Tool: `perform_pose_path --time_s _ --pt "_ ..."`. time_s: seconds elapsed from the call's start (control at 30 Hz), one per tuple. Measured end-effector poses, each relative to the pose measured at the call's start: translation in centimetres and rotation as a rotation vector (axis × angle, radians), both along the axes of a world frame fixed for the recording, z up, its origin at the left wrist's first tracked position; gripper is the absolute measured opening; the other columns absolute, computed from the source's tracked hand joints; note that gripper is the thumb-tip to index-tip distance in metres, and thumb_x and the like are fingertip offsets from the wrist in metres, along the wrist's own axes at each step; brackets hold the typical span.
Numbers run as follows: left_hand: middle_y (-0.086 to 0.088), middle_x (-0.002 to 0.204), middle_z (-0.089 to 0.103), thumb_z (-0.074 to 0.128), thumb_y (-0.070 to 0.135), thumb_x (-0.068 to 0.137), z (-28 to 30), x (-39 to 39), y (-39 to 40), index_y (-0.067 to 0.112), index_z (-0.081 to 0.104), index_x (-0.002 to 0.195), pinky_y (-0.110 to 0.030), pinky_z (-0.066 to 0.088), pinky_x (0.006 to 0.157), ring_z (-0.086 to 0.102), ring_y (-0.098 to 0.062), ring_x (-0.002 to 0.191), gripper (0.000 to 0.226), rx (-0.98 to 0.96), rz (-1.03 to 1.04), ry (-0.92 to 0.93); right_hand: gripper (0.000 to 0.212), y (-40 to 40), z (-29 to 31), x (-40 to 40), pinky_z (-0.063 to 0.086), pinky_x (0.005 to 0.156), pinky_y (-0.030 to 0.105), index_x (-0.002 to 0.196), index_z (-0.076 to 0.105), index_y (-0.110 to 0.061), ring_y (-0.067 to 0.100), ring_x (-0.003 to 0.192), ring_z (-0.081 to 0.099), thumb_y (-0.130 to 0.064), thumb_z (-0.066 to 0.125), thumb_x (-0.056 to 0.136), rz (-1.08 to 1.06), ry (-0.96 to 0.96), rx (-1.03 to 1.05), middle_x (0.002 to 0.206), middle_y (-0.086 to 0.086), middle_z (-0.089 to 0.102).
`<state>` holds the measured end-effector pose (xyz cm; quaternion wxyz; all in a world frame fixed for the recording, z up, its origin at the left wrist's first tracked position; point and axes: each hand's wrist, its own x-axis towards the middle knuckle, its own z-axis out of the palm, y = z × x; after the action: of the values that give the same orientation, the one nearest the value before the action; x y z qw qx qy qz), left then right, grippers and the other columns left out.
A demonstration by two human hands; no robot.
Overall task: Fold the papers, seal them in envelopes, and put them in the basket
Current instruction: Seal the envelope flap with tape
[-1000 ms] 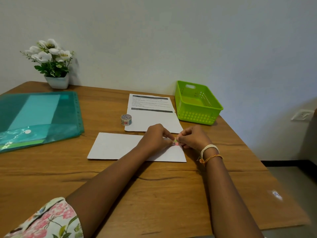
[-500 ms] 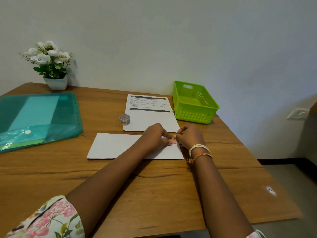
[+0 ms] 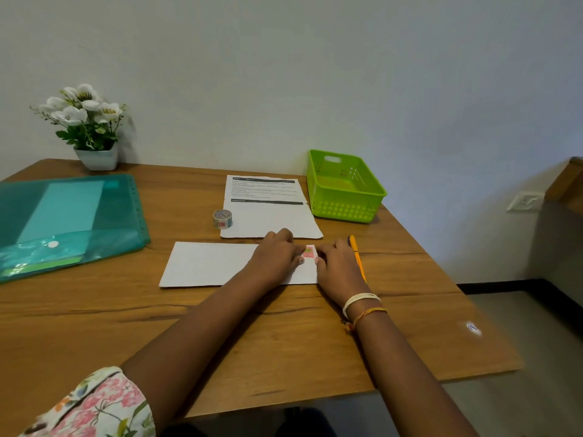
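Note:
A white envelope [image 3: 208, 263] lies flat on the wooden table [image 3: 284, 342] in front of me. A small piece of pink patterned tape [image 3: 310, 252] sits on its right end. My left hand [image 3: 277, 257] rests on the envelope just left of the tape, thumb tip touching the tape's lower edge. My right hand [image 3: 337, 266] lies over the envelope's right edge, its thumb pressing the tape's other lower corner. A printed paper sheet [image 3: 268, 212] lies behind the envelope. The green basket [image 3: 345, 209] stands at the back right; nothing shows inside it.
A roll of patterned tape [image 3: 222, 219] stands left of the printed sheet. A yellow pen [image 3: 358, 260] lies just right of my right hand. A teal plastic folder [image 3: 63, 222] covers the table's left side, with a potted white flower [image 3: 91, 134] behind it. The table edge runs close on the right.
The tape piece, pinched between both hands before, now lies on the envelope's right end. My hands have drawn slightly apart and flattened, and the pen shows beside the right hand.

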<state>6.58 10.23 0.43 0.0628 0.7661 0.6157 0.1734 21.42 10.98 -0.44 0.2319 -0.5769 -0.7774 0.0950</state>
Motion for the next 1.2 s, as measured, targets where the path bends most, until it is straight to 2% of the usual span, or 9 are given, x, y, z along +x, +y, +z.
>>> perform_pose_path --time_s 0.17,0.27,0.47,0.63,0.7,0.77,0.9,1.1,1.2 --pt "-0.005 0.133 0.047 0.042 0.032 0.100 -0.4 0.1 -0.5 0.022 0.054 0.134 -0.029 0.040 0.092 0.042 -0.023 0.117 0.037 0.080 0.000 0.076 0.036 -1.1 -0.2 -0.3 0.038 0.094 0.038 0.130 0.053 -0.021 0.027 0.106 0.043 -0.030 0.037 0.099 0.077 -0.183 0.127 0.113 0.011 0.049" --pt "-0.006 0.135 0.046 0.041 0.031 0.101 -0.5 0.3 -0.7 0.020 0.051 0.137 -0.030 0.041 0.094 0.042 -0.023 0.118 0.039 0.102 -0.002 0.120 0.039 -1.7 -0.2 0.3 0.038 0.094 0.038 0.135 0.050 -0.022 0.028 0.108 0.043 -0.032 0.035 0.099 0.117 -0.219 0.137 0.118 0.011 0.050" --pt "-0.007 0.136 0.045 0.042 0.031 0.101 -0.4 0.3 -0.9 0.019 0.047 0.140 -0.030 0.041 0.094 0.042 -0.024 0.119 0.041 0.107 0.003 0.143 0.033 -2.6 -0.1 1.0 0.043 0.091 0.033 0.122 0.063 -0.022 0.019 0.114 0.044 -0.024 0.045 0.095 0.138 -0.054 0.091 0.118 0.006 0.054" --pt "-0.006 0.139 0.044 0.046 0.034 0.099 0.2 0.3 -1.2 0.018 0.051 0.136 -0.029 0.039 0.095 0.040 -0.022 0.122 0.041 0.025 0.040 0.064 0.037 -2.7 -0.2 0.8 0.040 0.094 0.029 0.125 0.059 -0.015 0.016 0.116 0.045 -0.033 0.050 0.093 0.093 0.045 0.054 0.120 0.002 0.054" --pt "-0.008 0.141 0.042 0.051 0.039 0.095 0.9 -0.2 -1.3 0.016 0.051 0.136 -0.032 0.038 0.099 0.039 -0.024 0.125 0.047 -0.060 0.086 0.005 0.038 -2.6 -0.4 0.8 0.041 0.099 0.033 0.129 0.056 -0.016 0.018 0.121 0.042 -0.030 0.048 0.095 0.079 0.021 0.042 0.126 0.003 0.052" --pt "-0.007 0.139 0.044 0.057 0.049 0.089 1.4 -1.2 -1.4 0.019 0.052 0.135 -0.037 0.038 0.099 0.040 -0.026 0.125 0.055 -0.083 0.151 0.036 0.038 -2.3 -0.6 0.7 0.040 0.103 0.036 0.133 0.054 -0.019 0.021 0.124 0.040 -0.026 0.044 0.097 0.043 -0.018 0.059 0.129 0.004 0.051" --pt "-0.004 0.130 0.052 0.064 0.070 0.071 1.3 -3.8 -1.8 0.027 0.056 0.123 -0.044 0.031 0.100 0.041 -0.029 0.123 0.068 -0.093 0.306 0.022 0.042 -1.7 -0.8 0.4 0.040 0.100 0.034 0.136 0.050 -0.026 0.023 0.121 0.040 -0.018 0.038 0.097 -0.023 -0.126 0.092 0.128 0.005 0.050" --pt "-0.004 0.116 0.063 0.065 0.074 0.065 1.0 -3.6 -1.4 0.021 0.056 0.111 -0.039 0.039 0.088 0.053 -0.026 0.109 0.071 -0.110 0.356 -0.004 0.044 -1.5 -0.9 0.2 0.042 0.094 0.036 0.137 0.049 -0.030 0.026 0.119 0.041 -0.017 0.037 0.097 -0.059 -0.176 0.121 0.127 0.007 0.050" --pt "-0.004 0.099 0.066 0.068 0.071 0.065 1.4 -3.8 -1.4 0.016 0.060 0.099 -0.033 0.044 0.074 0.060 -0.021 0.092 0.064 -0.143 0.337 -0.057 0.043 -1.7 -0.9 0.2 0.042 0.093 0.036 0.135 0.051 -0.029 0.026 0.116 0.043 -0.016 0.037 0.097 -0.059 -0.153 0.143 0.125 0.007 0.052"
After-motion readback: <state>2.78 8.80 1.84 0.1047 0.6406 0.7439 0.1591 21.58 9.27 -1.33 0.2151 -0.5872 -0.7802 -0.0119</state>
